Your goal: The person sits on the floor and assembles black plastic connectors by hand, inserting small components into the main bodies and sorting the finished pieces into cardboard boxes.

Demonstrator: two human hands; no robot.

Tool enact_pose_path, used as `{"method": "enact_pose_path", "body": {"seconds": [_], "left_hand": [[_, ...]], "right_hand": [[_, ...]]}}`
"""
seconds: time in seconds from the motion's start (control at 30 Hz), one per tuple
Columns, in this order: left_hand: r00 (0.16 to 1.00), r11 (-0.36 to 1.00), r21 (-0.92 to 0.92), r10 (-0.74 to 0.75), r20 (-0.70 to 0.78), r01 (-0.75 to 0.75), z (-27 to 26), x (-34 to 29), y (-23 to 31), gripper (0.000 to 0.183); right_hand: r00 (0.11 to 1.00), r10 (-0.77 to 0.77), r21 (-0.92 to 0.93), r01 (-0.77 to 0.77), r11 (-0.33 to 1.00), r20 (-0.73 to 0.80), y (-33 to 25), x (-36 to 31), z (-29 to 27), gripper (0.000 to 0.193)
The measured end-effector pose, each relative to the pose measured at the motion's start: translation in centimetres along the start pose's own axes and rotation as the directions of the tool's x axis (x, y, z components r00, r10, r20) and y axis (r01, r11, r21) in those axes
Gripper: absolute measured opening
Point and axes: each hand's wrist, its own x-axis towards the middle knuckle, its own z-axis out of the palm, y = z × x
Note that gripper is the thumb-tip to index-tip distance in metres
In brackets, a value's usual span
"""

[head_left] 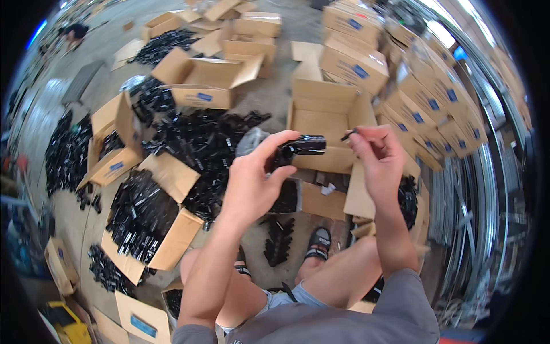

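My left hand [258, 178] is closed around a glossy black tubular fitting [309, 145], its round end pointing right. To its right, my right hand [378, 155] pinches a small dark piece [349, 135] between thumb and fingers; its exact kind is too small to tell. The two parts are apart. Behind them stands an open cardboard box [323, 103]. Below my hands, a small box [299, 198] holds small black pieces. Several black fittings [279, 241] lie in a row on the floor between my feet.
Heaps of black fittings [200, 143] spread over the floor on the left. An open carton [166, 243] full of them stands at the near left. Closed cartons [424, 103] are stacked on the right, beside long metal profiles [458, 229]. A person [74, 33] is at the far left.
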Motion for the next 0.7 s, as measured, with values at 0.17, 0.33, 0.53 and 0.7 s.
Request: {"method": "enact_pose_path", "body": {"seconds": [0.17,0.33,0.53,0.7], "left_hand": [[0.98,0.984,0.131,0.101,0.172,-0.124,3.8,-0.8,1.1,0.055],[0.973,0.968,0.17,0.159,0.168,-0.187,4.6,-1.9,0.3,0.054],[0.962,0.944,0.233,0.192,0.195,-0.235,5.3,-2.5,0.0,0.053],[0.938,0.914,0.257,0.257,0.233,-0.315,5.8,-2.7,0.2,0.053]], "right_hand": [[0.958,-0.287,-0.43,0.264,0.863,0.01,-0.2,-4.3,-1.4,0.01],[0.947,-0.305,-0.513,0.311,0.8,0.099,0.8,-5.1,-1.6,0.012],[0.974,-0.221,-0.498,0.218,0.839,0.054,1.3,-6.0,-2.6,0.011],[0.982,-0.186,-0.502,0.177,0.847,0.032,1.6,-6.6,-3.3,0.01]]}}
